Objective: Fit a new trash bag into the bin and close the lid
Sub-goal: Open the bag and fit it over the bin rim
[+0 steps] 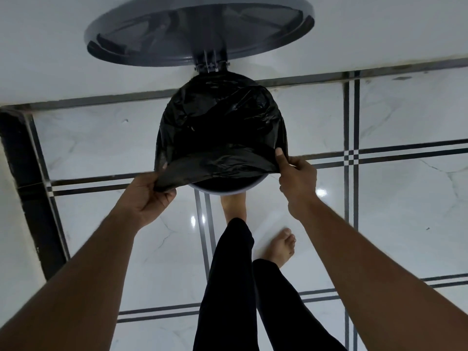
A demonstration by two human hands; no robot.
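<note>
A black trash bag lies spread over the mouth of a round grey bin, covering its far side. Only a strip of the bin's near rim shows below the bag's edge. The bin's grey lid stands raised at the back on its hinge. My left hand grips the bag's near edge at the left side of the rim. At the right side, my right hand pinches the same edge between thumb and fingers. The bag's edge stretches taut between both hands.
The bin stands on a glossy white tiled floor with dark double stripes, against a white wall. One bare foot sits under the bin's front, the other foot beside it. A dark door frame runs down the left.
</note>
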